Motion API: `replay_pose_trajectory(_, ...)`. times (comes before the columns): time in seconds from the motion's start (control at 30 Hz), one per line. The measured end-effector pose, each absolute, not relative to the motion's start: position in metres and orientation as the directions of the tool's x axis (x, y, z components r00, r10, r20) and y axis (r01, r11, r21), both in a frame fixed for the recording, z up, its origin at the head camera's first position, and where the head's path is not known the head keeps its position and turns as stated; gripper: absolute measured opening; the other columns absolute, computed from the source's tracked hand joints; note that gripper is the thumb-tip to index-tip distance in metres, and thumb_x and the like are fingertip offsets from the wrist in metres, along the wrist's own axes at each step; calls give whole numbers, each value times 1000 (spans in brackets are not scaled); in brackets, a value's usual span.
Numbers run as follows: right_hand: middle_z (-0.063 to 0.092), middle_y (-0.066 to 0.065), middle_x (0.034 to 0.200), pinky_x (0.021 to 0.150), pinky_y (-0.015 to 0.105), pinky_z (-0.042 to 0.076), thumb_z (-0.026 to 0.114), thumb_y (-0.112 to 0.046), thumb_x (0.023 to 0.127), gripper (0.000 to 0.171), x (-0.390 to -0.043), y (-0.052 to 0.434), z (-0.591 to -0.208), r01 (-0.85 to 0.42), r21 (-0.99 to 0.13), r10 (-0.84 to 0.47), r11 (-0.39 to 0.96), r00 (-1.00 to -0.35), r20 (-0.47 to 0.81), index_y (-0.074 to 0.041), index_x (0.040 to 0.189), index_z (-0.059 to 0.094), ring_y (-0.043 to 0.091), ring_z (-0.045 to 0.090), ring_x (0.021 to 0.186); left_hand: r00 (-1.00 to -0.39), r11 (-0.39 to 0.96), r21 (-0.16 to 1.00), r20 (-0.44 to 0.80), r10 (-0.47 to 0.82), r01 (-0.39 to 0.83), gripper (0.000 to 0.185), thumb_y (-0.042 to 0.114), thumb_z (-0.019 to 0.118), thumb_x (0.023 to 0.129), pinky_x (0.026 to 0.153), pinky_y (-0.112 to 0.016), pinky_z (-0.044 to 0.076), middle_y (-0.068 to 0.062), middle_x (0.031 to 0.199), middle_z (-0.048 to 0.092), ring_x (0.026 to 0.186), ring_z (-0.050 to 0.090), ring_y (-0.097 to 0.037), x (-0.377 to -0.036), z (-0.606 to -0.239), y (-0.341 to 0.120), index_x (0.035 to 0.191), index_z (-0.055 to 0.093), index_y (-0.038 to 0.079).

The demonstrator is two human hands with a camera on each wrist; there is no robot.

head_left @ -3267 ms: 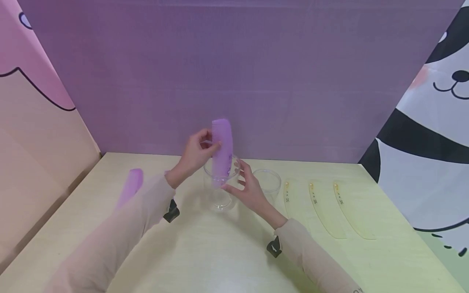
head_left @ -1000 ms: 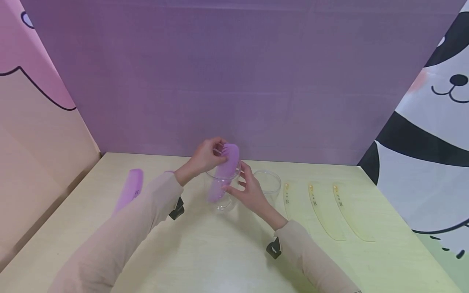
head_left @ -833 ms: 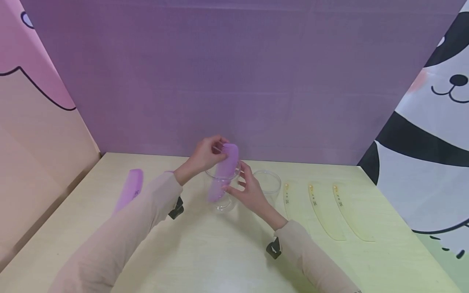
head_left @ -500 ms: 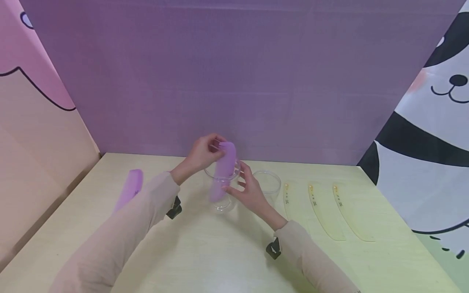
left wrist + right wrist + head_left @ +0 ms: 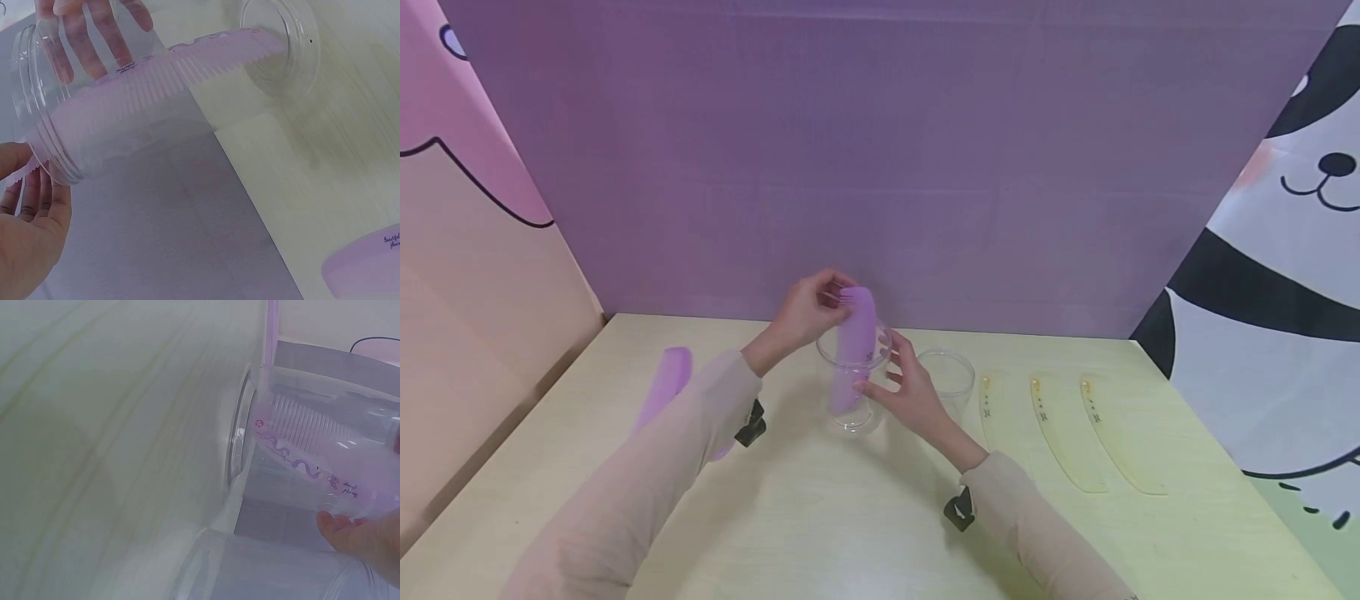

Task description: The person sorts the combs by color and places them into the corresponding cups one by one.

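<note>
At frame centre, the left hand (image 5: 805, 310) pinches the top of the purple comb (image 5: 852, 350), which now stands nearly upright inside the clear jar (image 5: 852, 392), lower than 3.3 s ago. The right hand (image 5: 908, 390) steadies the jar's side with fingers loosely curved against it, unchanged. A second jar (image 5: 947, 377), another purple comb (image 5: 666, 390) and three yellow combs (image 5: 1067, 429) lie unmoved on the counter (image 5: 850, 517).
</note>
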State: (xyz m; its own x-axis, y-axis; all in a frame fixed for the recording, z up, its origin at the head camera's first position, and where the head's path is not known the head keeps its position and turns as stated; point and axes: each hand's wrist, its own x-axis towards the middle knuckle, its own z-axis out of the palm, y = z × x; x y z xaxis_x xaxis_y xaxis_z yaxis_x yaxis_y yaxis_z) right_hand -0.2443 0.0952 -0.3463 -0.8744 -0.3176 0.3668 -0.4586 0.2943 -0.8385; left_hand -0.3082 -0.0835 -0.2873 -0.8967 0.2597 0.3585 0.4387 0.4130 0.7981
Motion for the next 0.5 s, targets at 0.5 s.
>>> replay_pose_trajectory(0.5, 31, 25, 142, 100, 52, 39, 69, -7, 79, 78, -245, 95, -348, -435, -847, -311, 305, -886, 343, 4, 140, 20, 44, 36, 127, -892, 403, 798, 372, 256, 448, 37, -7, 63, 77, 84, -36, 53, -21, 106, 59, 96, 60, -33, -317, -292, -95, 113, 55, -4)
